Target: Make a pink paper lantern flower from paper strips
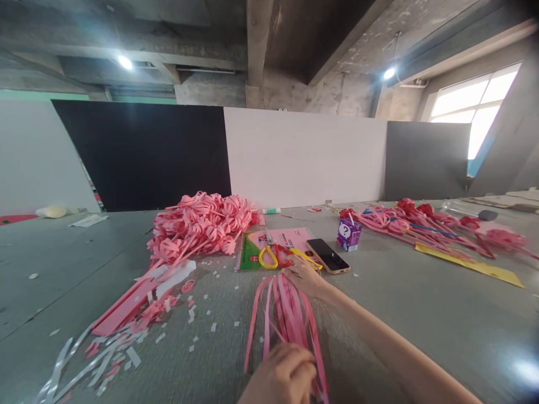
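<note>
A bundle of long pink paper strips (286,314) hangs down toward me over the grey table, fanned out at its lower end. My right hand (304,276) is closed on the gathered top of the bundle, its fingertips beside the scissors. Lower down, my left hand (284,370) curls its fingers around some of the same strips; their ends are partly hidden by it. Just beyond my right hand lie scissors with red handles (283,255) and scissors with yellow handles (268,258), on a pink and green printed sheet (247,249).
A big heap of pink paper flowers (202,224) is at the back left. Scraps and strips (155,303) litter the left side. To the right are a phone (328,256), a purple drink carton (348,235), red and pink flowers (416,219) and a yellow strip (469,265). Panels (305,160) stand behind.
</note>
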Demonstrator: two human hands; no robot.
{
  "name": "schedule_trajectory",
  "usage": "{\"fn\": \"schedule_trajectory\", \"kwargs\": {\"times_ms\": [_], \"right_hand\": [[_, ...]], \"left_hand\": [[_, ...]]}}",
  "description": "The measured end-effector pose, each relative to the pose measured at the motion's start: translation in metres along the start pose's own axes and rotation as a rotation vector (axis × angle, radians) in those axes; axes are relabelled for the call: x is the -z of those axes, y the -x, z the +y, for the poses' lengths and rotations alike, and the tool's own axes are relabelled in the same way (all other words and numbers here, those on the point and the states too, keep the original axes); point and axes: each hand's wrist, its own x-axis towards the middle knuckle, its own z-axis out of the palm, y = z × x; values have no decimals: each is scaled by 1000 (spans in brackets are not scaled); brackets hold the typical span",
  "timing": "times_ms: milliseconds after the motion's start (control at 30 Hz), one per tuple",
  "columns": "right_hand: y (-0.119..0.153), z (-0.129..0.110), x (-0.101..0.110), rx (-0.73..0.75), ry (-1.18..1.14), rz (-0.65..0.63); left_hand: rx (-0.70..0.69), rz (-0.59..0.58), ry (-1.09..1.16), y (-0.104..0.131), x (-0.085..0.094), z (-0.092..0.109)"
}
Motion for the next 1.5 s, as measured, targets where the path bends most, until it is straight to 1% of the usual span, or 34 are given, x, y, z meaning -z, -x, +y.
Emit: {"fn": "schedule_trajectory", "kwargs": {"times_ms": [100, 167, 233, 367, 467, 600, 767, 833, 967, 1033, 1133, 1267, 1367, 1433, 1500], "right_hand": [[1, -2, -2, -10, -14, 20], [1, -3, -1, -19, -28, 33], [1, -4, 0, -26, -44, 44], [2, -7, 2, -18, -71, 61], [3, -10, 3, -11, -89, 80], [5, -11, 4, -29, -114, 107], [3, -9, 2, -63, -150, 109], [3, -6, -1, -78, -171, 108], [1, -2, -6, -113, -218, 92], [-1, 0, -8, -138, -243, 87], [-2, 2, -10, -185, -271, 84], [-1, 4, -12, -240, -278, 100], [-1, 3, -12, -244, -296, 125], [-1, 2, -12, -240, -311, 145], [-1, 2, -12, -244, -322, 170]], "left_hand": [[2, 109, -217, -5, 10, -2], [29, 176, -263, -2, 10, -4], [30, 214, -287, 1, 7, -5], [6, 249, -309, 5, 0, -8], [-9, 251, -320, 6, -4, -9], [-16, 250, -328, 7, -6, -10], [-74, 282, -346, 6, -6, -10], [-99, 299, -359, 6, -9, -11], [-140, 414, -355, 8, -25, -21], [-151, 451, -354, 9, -32, -25], [-188, 466, -386, 8, -33, -26], [-239, 439, -454, 5, -21, -15], [-293, 422, -456, 3, -15, -8], [-289, 402, -424, 3, -14, -6], [-253, 374, -364, 3, -14, -4]]}}
